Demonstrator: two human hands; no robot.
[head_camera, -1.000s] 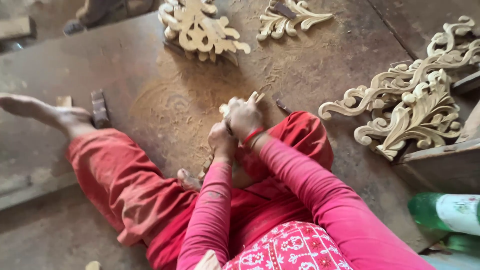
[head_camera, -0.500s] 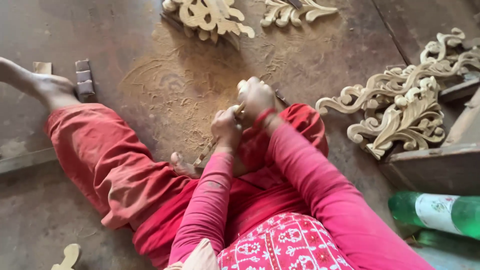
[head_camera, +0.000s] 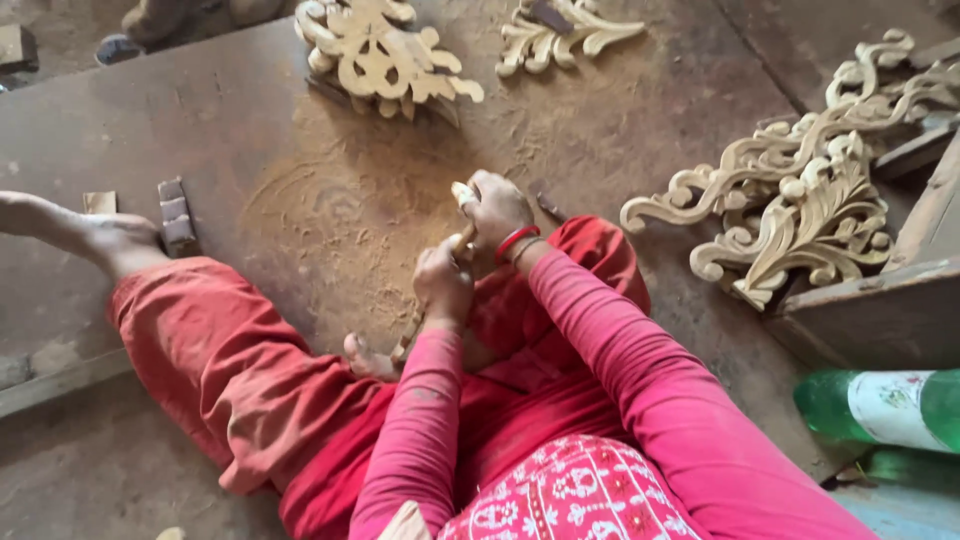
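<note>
Pink long sleeves cover both arms, which are bent at the elbows and stretched forward over the lap of a person seated on the dusty wooden floor (head_camera: 300, 130). The left hand (head_camera: 443, 283) is held lower and nearer to the body, with the wrist straight. The right hand (head_camera: 497, 208), with a red bangle (head_camera: 516, 241) on the wrist, is raised just above and beyond the left one. The fingers of both hands are closed around a small pale carved wooden piece (head_camera: 463, 198), of which only the upper end is seen above the right hand and a short part between the two hands. The piece is held in the air above the red-trousered right knee (head_camera: 600, 250), not resting on the floor. Whether a tool is also gripped cannot be told.

Fine sawdust (head_camera: 330, 210) is spread on the floor in front of the hands. The left leg is stretched out to the side, and a small dark wooden block (head_camera: 176, 214) lies just beside the bare left foot (head_camera: 115, 240). Pale carved wooden scroll ornaments (head_camera: 790, 200) are piled to the right, well apart from the hands, and two more carved leaf ornaments (head_camera: 385, 55) lie at the far edge. A green plastic bottle with a white label (head_camera: 880, 405) lies at the right, near a dark wooden board (head_camera: 880, 315).
</note>
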